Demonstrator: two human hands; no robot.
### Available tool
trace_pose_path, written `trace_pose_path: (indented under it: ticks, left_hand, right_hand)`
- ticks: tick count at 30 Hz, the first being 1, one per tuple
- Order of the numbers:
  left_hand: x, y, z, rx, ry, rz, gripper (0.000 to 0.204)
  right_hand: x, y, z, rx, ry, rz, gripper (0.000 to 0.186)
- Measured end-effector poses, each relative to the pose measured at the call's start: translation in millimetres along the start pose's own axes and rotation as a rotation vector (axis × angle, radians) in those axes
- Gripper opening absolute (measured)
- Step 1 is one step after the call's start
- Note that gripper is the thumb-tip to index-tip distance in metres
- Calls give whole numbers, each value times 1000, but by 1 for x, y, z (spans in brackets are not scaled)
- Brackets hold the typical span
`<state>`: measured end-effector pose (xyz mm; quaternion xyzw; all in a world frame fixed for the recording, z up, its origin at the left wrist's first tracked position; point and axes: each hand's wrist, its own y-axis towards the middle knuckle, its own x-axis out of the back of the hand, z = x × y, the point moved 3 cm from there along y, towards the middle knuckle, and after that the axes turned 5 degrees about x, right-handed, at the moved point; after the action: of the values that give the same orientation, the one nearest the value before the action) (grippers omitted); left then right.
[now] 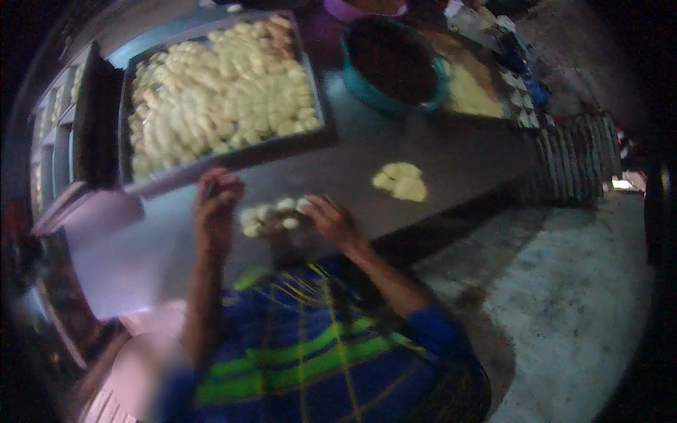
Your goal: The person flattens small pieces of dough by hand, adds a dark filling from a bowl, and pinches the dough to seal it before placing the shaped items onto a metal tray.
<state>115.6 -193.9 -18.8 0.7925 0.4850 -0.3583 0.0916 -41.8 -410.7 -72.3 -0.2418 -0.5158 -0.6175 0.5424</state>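
Observation:
Several small pale dough balls (pixel 265 212) lie in a loose cluster on the metal table in front of me. My right hand (pixel 329 218) is at the cluster's right end, its fingertips closed round one dough ball (pixel 304 205). To the left of the cluster my left hand (pixel 219 187) is raised with its fingers curled together. Blur hides what it holds, if anything. Farther right on the table rest a few flat, overlapping pieces of yellowish dough (pixel 400 181).
A large tray (pixel 233 149) full of shaped dough pieces fills the table's far left. Behind the table's middle stands a teal tub (pixel 398 102) with dark contents. A board with a yellow sheet (pixel 474 92) is beside it. Stacked trays (pixel 575 158) stand at right, a rack (pixel 60 134) at left.

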Motion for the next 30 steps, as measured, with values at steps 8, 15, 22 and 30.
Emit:
trace_pose_path:
  ticks: [8,15,22,30]
  left_hand:
    - [31,-16,8,89,20,-101,43]
    - [14,-11,10,181,-33,-120,35]
    - [3,-2,7,201,28,-121,26]
    - [-65,16,27,67,179,25,45]
  right_hand:
    - [55,-38,-64,-485,-216,-153,32]
    - [78,-56,-119,-575,-105,-87,28]
    - [88,-15,-81,-740,577,-386,22]
    - [69,100,57,-803,1822,-502,40]
